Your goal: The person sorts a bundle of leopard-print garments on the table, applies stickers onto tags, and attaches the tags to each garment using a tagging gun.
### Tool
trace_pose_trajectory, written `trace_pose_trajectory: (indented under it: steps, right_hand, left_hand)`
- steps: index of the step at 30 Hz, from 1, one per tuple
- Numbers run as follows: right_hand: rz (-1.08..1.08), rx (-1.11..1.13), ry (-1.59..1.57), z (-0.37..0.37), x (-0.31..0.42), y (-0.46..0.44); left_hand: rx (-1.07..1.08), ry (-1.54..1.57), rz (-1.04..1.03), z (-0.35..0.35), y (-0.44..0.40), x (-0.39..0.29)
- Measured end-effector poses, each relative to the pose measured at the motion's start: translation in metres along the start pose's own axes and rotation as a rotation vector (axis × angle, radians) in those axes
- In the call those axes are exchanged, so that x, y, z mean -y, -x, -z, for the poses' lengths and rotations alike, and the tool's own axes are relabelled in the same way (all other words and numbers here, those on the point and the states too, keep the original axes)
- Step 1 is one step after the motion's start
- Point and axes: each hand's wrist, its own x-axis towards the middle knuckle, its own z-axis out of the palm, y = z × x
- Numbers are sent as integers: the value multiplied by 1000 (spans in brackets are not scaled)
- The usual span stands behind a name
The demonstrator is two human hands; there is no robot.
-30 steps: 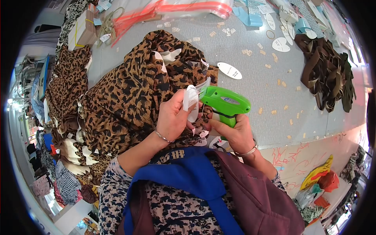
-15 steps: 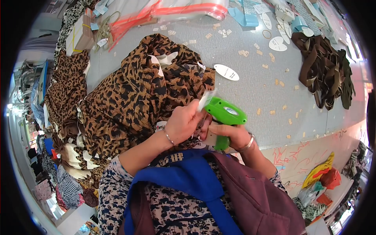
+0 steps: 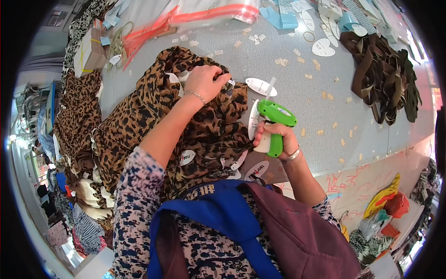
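My right hand [image 3: 283, 135] is wrapped around the handle of a green tagging gun [image 3: 278, 113] with a white trigger. Its needle end points away from me, and a white oval tag [image 3: 253, 120] is beside its front. On the table in front of me a brown and black leopard-print garment [image 3: 144, 111] lies bunched. My left hand [image 3: 203, 83] is closed at its collar, with its fingertips partly hidden, close to a small white neck label [image 3: 231, 82]. Another oval tag [image 3: 261, 86] lies past the garment's edge. Several printed tags [image 3: 256, 170] lie near my body.
Clear plastic bags with red edges [image 3: 209, 16] lie at the back. Dark brown straps [image 3: 378, 76] are heaped at the right. More leopard-print clothing [image 3: 81, 100] and a stack of cards [image 3: 90, 51] are at the left. Small paper slips [image 3: 309, 76] are scattered over the grey table [image 3: 302, 93].
My left hand has moved from beside the tagging gun up to the garment's collar. The tagging gun has shifted slightly right and away from the garment, with an oval tag now visible at its front.
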Motion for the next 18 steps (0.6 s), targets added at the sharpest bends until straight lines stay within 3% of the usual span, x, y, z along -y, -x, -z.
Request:
trace_pose_trajectory:
  steps: [2,3,5,7,11,14,18]
  right_hand:
    - [10,-20,-2,4,-3,-1]
    - [12,-27,-4,6,-5,-2]
    - [12,-43,-22,11,-8,-4]
    - [21,-34,-64,16,-8,-4]
    - [121,-11,-200,5,0,-4]
    - [133,53,-211,-3,4,-15]
    - [-31,139,-233,1,-10,-42]
  left_hand:
    - [123,18,78,-20,-8,10]
    - [103,17,28,-27,-6,10]
    - [71,97,127,-42,4,3]
    - [67,144,-15,-56,17,2]
    - [304,89,-256,-61,65,-21]
    - [397,27,-315,-64,99,-35]
    - [358,-9,-365,-54,123,-43]
